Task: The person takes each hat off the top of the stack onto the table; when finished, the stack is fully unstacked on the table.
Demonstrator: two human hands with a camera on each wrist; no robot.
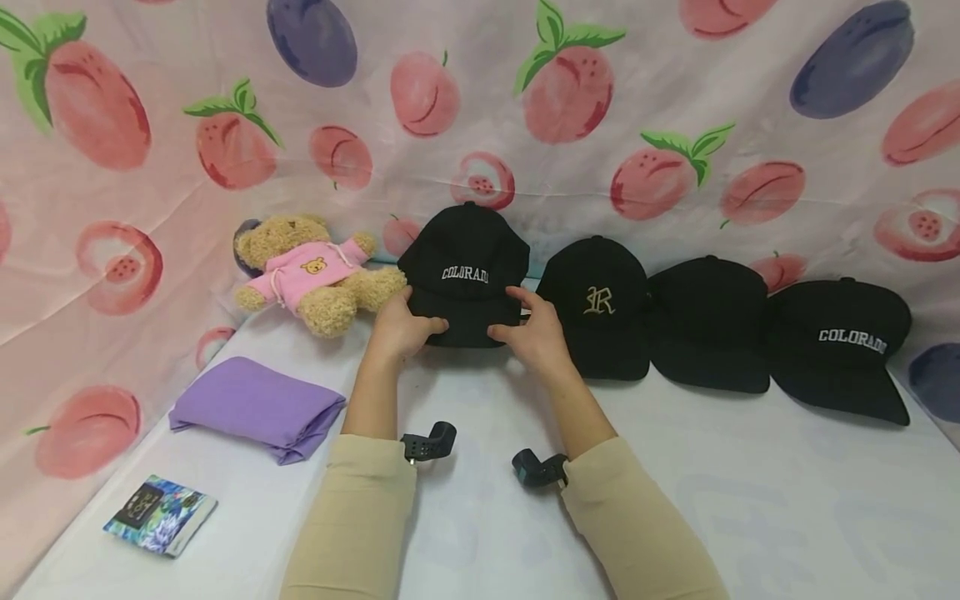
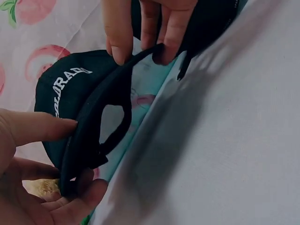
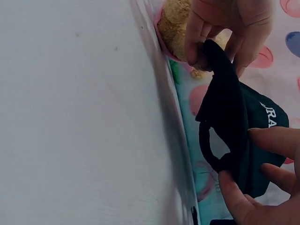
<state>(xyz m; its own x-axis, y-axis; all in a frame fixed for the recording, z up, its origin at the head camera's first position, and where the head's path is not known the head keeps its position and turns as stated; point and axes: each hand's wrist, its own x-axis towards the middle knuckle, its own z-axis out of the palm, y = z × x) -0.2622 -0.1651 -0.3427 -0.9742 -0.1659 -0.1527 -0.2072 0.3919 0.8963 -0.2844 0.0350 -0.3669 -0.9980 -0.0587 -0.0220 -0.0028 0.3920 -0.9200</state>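
A black cap lettered COLORADO (image 1: 465, 271) is lifted off the white table (image 1: 675, 467) at its back edge, front panel facing me. My left hand (image 1: 420, 317) pinches the brim's left side, thumb on top and fingers underneath. My right hand (image 1: 510, 323) pinches the brim's right side the same way. In the left wrist view my left hand (image 2: 77, 159) grips the cap (image 2: 61, 93) by its rim, and my right hand (image 2: 140, 51) holds the far rim. In the right wrist view my right hand (image 3: 241, 157) and left hand (image 3: 213, 56) hold the cap (image 3: 229, 117) from either end.
Three more black caps line the back right: one with an R (image 1: 597, 304), a plain one (image 1: 708, 325), another COLORADO one (image 1: 836, 346). A teddy bear in a pink hoodie (image 1: 315, 271) sits at the back left. A folded purple cloth (image 1: 255, 408) and a small printed packet (image 1: 159, 502) lie at the left.
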